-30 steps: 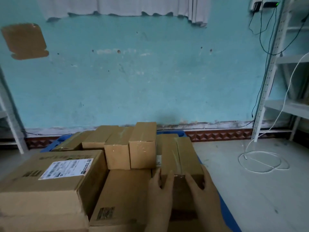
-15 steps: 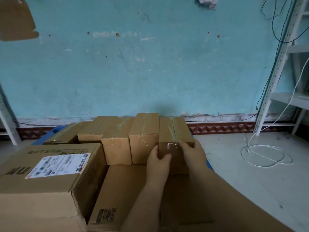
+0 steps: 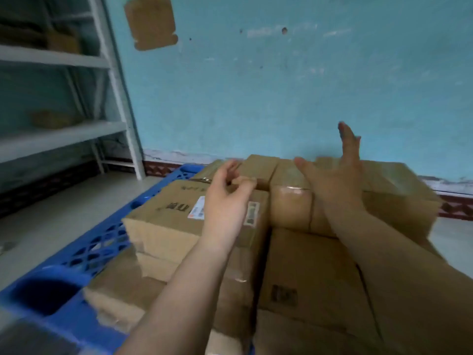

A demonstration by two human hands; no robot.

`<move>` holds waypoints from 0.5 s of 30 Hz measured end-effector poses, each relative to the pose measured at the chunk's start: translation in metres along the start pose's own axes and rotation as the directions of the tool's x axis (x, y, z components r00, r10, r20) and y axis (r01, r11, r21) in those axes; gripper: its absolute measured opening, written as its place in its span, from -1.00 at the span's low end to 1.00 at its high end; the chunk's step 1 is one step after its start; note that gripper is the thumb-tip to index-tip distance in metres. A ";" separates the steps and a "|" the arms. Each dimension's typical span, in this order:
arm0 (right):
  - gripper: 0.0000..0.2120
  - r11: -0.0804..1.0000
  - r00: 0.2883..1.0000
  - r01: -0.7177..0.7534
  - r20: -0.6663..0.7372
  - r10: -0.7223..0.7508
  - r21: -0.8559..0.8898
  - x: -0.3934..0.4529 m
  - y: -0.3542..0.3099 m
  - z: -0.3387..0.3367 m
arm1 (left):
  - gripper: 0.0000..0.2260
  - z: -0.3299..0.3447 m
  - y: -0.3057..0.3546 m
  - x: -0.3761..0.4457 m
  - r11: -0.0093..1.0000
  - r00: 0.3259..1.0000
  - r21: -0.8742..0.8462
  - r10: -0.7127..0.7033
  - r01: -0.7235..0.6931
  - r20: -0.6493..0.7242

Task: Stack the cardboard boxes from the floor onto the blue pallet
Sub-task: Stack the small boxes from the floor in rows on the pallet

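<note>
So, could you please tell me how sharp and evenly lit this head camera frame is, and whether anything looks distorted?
In the head view, motion blur smears the right hand and the boxes' right edge; the left hand is a little crisper. The shelf upright leans, which is wide-angle distortion. Light is soft and dim, with glare on the tape of a small box; the blue pallet is soft too.

Blue pallet [image 3: 84, 252] under cardboard boxes [image 3: 163, 226]

Both hands are coming off the small box [image 3: 291, 208], the left hand [image 3: 225, 208] curling at 10 o'clock, the right hand [image 3: 335, 180] spreading open at 1 o'clock.
</note>
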State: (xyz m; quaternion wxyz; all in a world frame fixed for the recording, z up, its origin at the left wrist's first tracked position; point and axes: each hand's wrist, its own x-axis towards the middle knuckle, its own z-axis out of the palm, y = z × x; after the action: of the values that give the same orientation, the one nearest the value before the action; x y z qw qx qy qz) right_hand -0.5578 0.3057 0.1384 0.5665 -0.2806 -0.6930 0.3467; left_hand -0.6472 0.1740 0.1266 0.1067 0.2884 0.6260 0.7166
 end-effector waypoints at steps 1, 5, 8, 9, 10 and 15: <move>-0.23 0.996 0.996 0.036 0.077 -0.042 0.087 -0.018 -0.018 0.027 | -0.65 -0.031 0.000 -0.003 0.999 0.998 0.037 0.035 -0.033 -0.050; -0.23 0.932 0.887 0.030 0.420 -0.192 0.362 -0.117 -0.076 0.136 | -0.58 -0.176 -0.015 -0.039 0.980 0.942 0.198 0.084 -0.019 -0.326; -0.23 0.926 0.728 -0.062 0.651 -0.212 0.371 -0.204 -0.097 0.197 | -0.59 -0.280 -0.039 -0.082 0.968 0.833 0.219 0.018 0.125 -0.553; -0.24 0.932 0.675 -0.089 0.709 -0.203 0.352 -0.234 -0.101 0.213 | -0.60 -0.312 -0.047 -0.098 0.958 0.785 0.222 -0.004 0.180 -0.620; -0.25 0.936 0.621 -0.112 0.759 -0.196 0.333 -0.261 -0.104 0.229 | -0.60 -0.340 -0.056 -0.113 0.950 0.736 0.215 -0.023 0.227 -0.676; -0.22 0.969 0.373 -0.147 0.918 -0.131 0.199 -0.372 -0.110 0.299 | -0.58 -0.438 -0.114 -0.167 0.891 0.541 0.097 -0.180 0.443 -0.822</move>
State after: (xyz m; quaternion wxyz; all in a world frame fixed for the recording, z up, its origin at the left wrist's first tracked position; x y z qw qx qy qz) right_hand -0.7752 -0.1004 -0.0286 0.1095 0.0313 -0.8403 0.5300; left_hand -0.7748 -0.2561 -0.0511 -0.0994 -0.1654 0.7472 0.6360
